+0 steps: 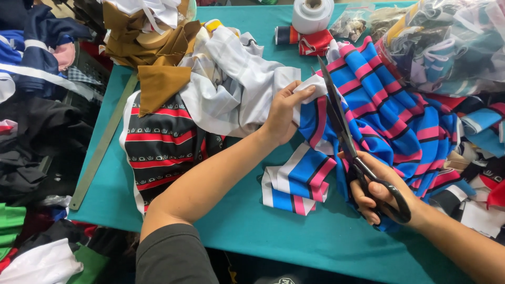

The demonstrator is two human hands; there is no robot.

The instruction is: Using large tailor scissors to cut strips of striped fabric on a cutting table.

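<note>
Nearest the camera, a dark grey sleeve fills the bottom centre of the frame, and the left forearm runs up from it toward the middle. Lower right, the right hand is clenched through the black loops of a pair of large black scissors, whose long blades point up and slightly left, lying along the cloth. That cloth is a blue, pink and white striped fabric spread from centre to right, with a cut strip of it folded on the teal table just below the blades. At centre, the left hand grips the upper edge of the striped fabric, thumb over its white border, just left of the scissor tips. Left of the forearm lies a black, red and white patterned fabric, with a long metal ruler running diagonally beside it. Above them sit a white fabric and a mustard-brown piece. At the top centre stands a white tape roll, and the upper right holds a clear bag of mixed scraps.
</note>
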